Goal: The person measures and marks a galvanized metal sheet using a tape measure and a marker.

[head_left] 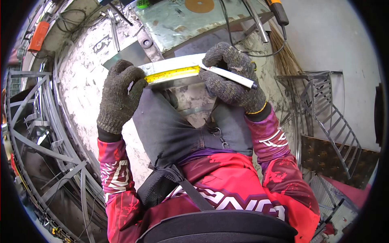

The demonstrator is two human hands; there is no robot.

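A pale metal bar [174, 63] spans the space between my hands, above my knees. Along its near side runs the yellow blade of a tape measure [172, 74]. My left hand [120, 95], in a dark knitted glove, is closed around the left end of bar and blade. My right hand [239, 81], gloved the same way, grips a white marker pen [231, 76] with a dark end pointing right. The pen's other end is at the right end of the blade. The tape measure's case is hidden from view.
Ahead is a metal-topped table [174, 30] with a brown disc [199, 5] on it. An orange-and-black power tool [278, 11] trails a cable at upper right. Metal frames and strips [52, 137] lie left; a slatted metal frame [330, 113] leans right. An orange tool [39, 36] sits upper left.
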